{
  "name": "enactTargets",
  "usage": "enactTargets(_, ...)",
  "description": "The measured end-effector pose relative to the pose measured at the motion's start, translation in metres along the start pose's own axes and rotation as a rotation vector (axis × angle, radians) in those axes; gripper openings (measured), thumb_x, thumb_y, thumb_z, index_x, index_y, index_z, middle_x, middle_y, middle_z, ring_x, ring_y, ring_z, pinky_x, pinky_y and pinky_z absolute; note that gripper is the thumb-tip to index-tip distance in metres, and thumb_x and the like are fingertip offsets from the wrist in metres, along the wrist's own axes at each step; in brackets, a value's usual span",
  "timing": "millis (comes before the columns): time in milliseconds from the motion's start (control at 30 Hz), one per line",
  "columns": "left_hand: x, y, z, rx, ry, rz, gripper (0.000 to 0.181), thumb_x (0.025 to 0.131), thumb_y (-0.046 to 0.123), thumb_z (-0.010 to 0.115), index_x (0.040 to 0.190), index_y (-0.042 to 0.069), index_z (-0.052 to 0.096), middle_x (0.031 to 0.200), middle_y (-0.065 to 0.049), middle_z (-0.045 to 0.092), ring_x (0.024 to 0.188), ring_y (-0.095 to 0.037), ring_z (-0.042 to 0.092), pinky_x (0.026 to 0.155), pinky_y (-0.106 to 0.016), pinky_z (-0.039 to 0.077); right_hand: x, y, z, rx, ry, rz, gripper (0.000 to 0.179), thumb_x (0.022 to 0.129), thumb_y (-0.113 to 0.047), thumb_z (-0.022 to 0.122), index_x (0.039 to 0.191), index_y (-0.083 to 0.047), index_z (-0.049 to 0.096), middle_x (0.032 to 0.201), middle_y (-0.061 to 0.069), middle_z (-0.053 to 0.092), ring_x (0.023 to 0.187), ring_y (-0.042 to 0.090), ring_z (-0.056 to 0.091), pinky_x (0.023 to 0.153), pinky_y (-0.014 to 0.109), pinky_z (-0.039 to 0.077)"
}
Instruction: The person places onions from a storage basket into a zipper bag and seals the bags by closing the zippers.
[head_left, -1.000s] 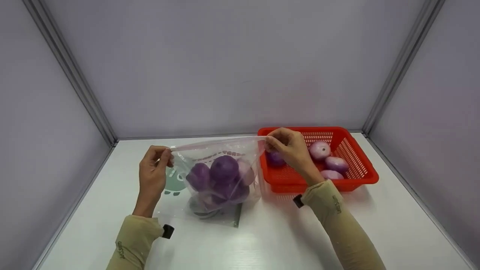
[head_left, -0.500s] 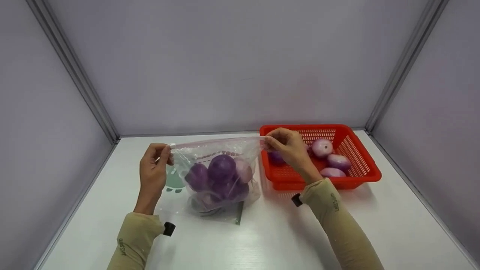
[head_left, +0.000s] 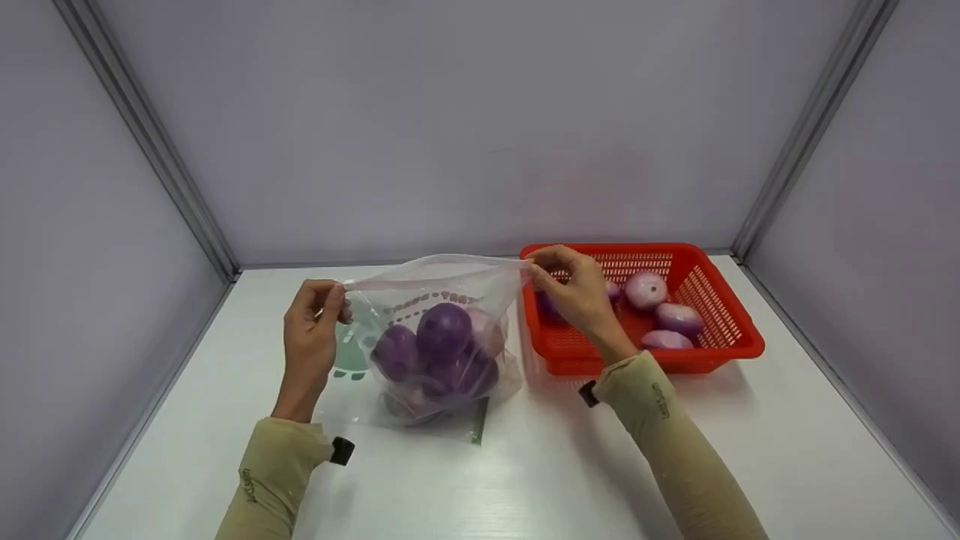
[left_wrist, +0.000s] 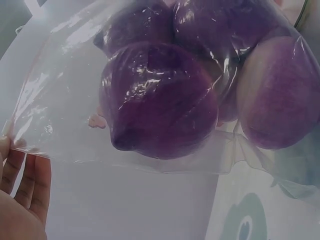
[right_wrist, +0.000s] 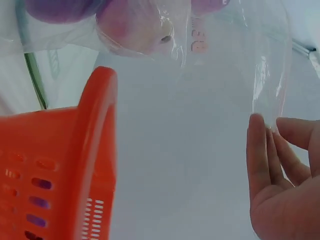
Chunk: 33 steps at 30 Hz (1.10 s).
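A clear zip bag (head_left: 480, 294) holds several purple onions (head_left: 444, 332), clustered low inside it. Its top left corner is pinched between thumb and fingers of my left hand (head_left: 311, 324). My right hand (head_left: 574, 292) pinches the top right corner, beside the red basket. Between the hands the bag's mouth gapes a little, its two pink edges apart. In the left wrist view, onions (left_wrist: 160, 100) press against the plastic, away from the left fingertips. The right wrist view has the right hand (right_wrist: 285, 170) pinching the bag's edge.
A red plastic basket (head_left: 645, 363) with several onions (head_left: 646, 290) stands at the right, partly behind my right hand. Beneath the held bag, another flat bag with a green print (head_left: 349, 352) lies on the white table (head_left: 480, 495). Pale walls close in the back and sides.
The bag's mouth, nearly a single line before, has parted, its back edge bowing upward. Both hands keep their pinch on the corners and appear slightly higher in view.
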<state>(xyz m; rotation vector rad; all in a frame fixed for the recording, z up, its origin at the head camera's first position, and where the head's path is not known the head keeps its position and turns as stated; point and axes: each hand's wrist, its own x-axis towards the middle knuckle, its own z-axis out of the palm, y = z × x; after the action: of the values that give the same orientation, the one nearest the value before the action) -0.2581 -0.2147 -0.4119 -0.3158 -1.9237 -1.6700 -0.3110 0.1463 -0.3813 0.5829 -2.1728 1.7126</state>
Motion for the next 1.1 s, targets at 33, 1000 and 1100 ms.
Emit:
enactTargets(33, 0.000, 0.000, 0.000, 0.000, 0.000, 0.002, 0.022, 0.108, 0.019, 0.055, 0.111, -0.001, 0.063, 0.085, -0.012, 0.058, 0.074, -0.018, 0.058, 0.069, -0.023, 0.052, -0.001, -0.003, 0.003, -0.045, 0.018, -0.027, 0.020, 0.096, -0.009, 0.073, 0.113, 0.000, 0.074, 0.105, 0.018, 0.073, 0.089, 0.028, 0.073, 0.081, 0.034, 0.064)
enactTargets(1000, -0.004, -0.002, -0.005, -0.123, -0.095, 0.089, 0.016, 0.106, 0.005, 0.053, 0.112, -0.008, 0.060, 0.086, -0.004, 0.060, 0.075, -0.014, 0.056, 0.067, -0.023, 0.050, -0.003, -0.081, 0.152, -0.355, -0.330, -0.568, 0.045, 0.099, -0.012, 0.067, 0.143, -0.010, 0.059, 0.136, 0.010, 0.060, 0.122, 0.022, 0.063, 0.101, 0.030, 0.055)
enactTargets(1100, -0.005, -0.002, -0.005, -0.107, -0.101, 0.097, 0.017, 0.106, 0.006, 0.053, 0.112, -0.009, 0.060, 0.087, -0.003, 0.060, 0.076, -0.013, 0.057, 0.067, -0.022, 0.050, 0.003, -0.072, 0.156, -0.380, -0.328, -0.514, 0.039, 0.100, -0.019, 0.068, 0.139, -0.012, 0.063, 0.131, 0.007, 0.064, 0.119, 0.021, 0.064, 0.101, 0.032, 0.055)
